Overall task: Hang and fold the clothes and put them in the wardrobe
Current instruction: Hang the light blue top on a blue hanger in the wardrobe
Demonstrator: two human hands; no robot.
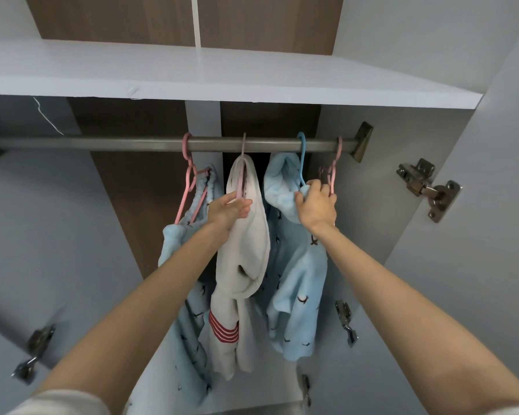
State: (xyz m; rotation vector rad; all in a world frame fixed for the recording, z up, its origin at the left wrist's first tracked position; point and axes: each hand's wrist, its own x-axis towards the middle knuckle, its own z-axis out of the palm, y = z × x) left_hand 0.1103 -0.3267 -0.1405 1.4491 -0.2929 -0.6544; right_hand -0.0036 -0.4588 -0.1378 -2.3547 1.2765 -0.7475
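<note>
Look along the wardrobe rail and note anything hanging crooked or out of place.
The leftmost pink hanger tilts steeply; its blue patterned garment sits bunched at the low end instead of spread out. The white garment beside it hangs crumpled too.

Read no text, label, brand or number anywhere before me. Only marks I found: small dark motifs scattered on pale blue garment point(297, 280), red stripes across white garment point(243, 235). Both were pattern, not lettering.
</note>
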